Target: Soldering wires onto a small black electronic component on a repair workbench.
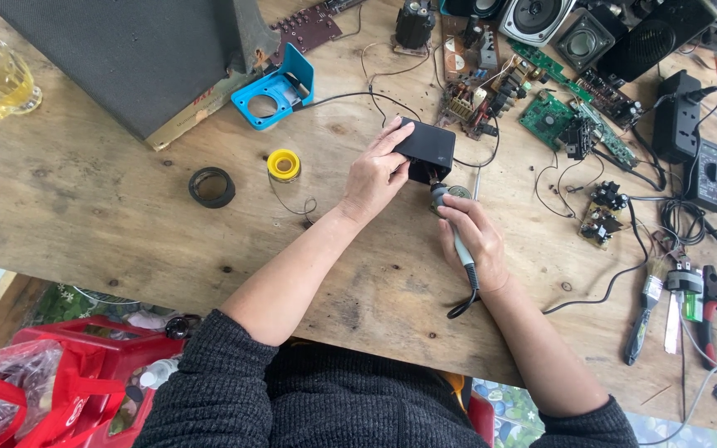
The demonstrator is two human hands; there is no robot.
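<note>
Left hand (373,178) fingers clamped on black box (426,146); right hand (473,239) fingers wrapped around soldering iron (456,234), tip at box, on wooden table (109,224).

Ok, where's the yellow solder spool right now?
The yellow solder spool lies on the wooden table, between the black tape ring and the left hand.
</note>
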